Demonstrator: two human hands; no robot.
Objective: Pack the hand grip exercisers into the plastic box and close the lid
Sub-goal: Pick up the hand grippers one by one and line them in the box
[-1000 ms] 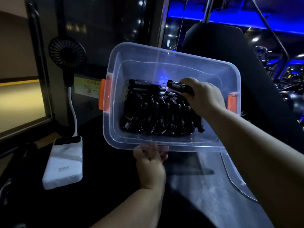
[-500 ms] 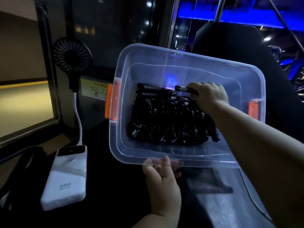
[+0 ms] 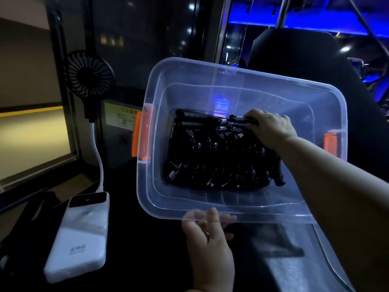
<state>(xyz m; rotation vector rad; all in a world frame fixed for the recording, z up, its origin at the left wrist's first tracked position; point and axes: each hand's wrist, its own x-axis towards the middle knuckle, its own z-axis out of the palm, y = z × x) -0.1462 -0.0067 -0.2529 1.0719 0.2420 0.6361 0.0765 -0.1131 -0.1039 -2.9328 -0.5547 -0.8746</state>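
Plastic box (image 3: 242, 209) is tipped toward the camera, near rim pinched by the left hand (image 3: 207, 232), fingers under the lip and thumb on top. Right hand (image 3: 271, 128) is inside, fingers closed around one hand grip exerciser (image 3: 241, 119) at the far edge of the pile. The packed hand grip exercisers (image 3: 223, 157) already sit in tight rows across the floor of the box, coil springs showing. Orange latches (image 3: 137, 137) hang open on both short ends. Lid (image 3: 334, 262) looks like the clear curved panel lying on the worktop (image 3: 147, 260) below right of the box, but I can't confirm it. Judgement: this is close to the last piece, so lay it flat along the far row, handle parallel to its neighbours, spring end matching theirs, and press until nothing stands above rim level or the lid won't seat. Keep the left grip firm; a loaded box tilted this far could let the rows slide. Level the box onto the worktop before letting go. Fan (image 3: 89, 73) and white power bank (image 3: 80, 234) sit well left, out of the way.
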